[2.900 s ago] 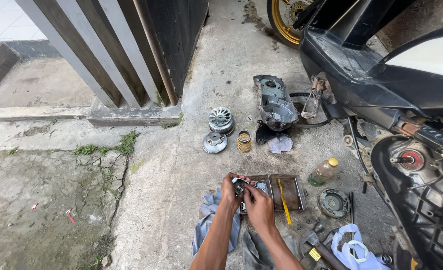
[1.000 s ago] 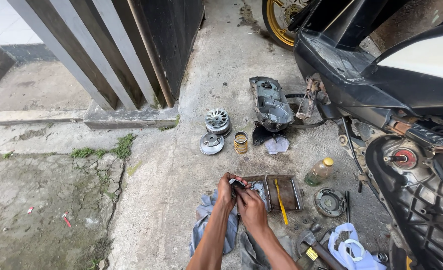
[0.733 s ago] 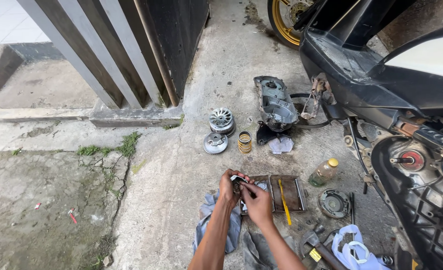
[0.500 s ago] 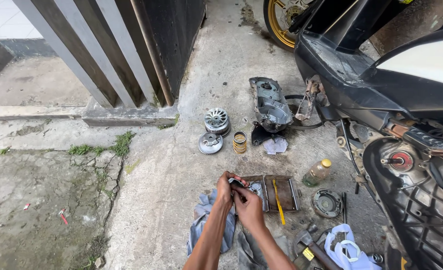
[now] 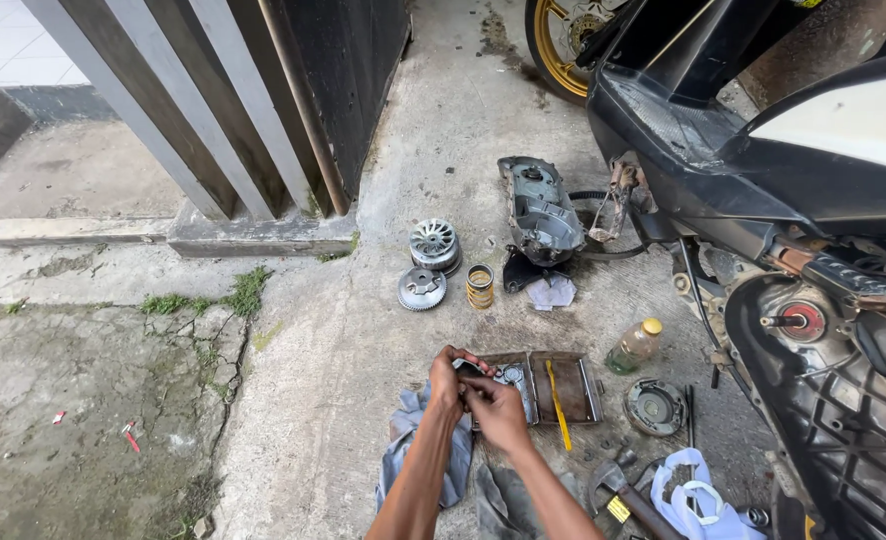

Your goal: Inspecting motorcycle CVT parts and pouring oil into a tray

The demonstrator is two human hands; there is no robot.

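My left hand (image 5: 445, 380) and my right hand (image 5: 498, 410) are pressed together around a small dark metal part (image 5: 471, 370) held just above the concrete. Both hands grip it, fingers curled over it, so most of the part is hidden. Directly to their right lies a rusty rectangular metal tray (image 5: 573, 385) with a silvery part (image 5: 512, 378) and a yellow-handled tool (image 5: 556, 400) in it. A grey-blue rag (image 5: 403, 455) lies under my forearms.
A finned pulley (image 5: 434, 242), a toothed disc (image 5: 422, 289) and a brass-coloured ring (image 5: 480, 285) lie ahead, next to a grey engine cover (image 5: 539, 212). A scooter (image 5: 783, 180) with its side open fills the right. A small bottle (image 5: 634, 345), round clutch part (image 5: 655, 406), hammer (image 5: 618, 490) and plastic bag (image 5: 698, 500) lie nearby.
My hands stay together on the small part, shifting only slightly. The view sways a little from head movement. Nothing on the ground has moved.
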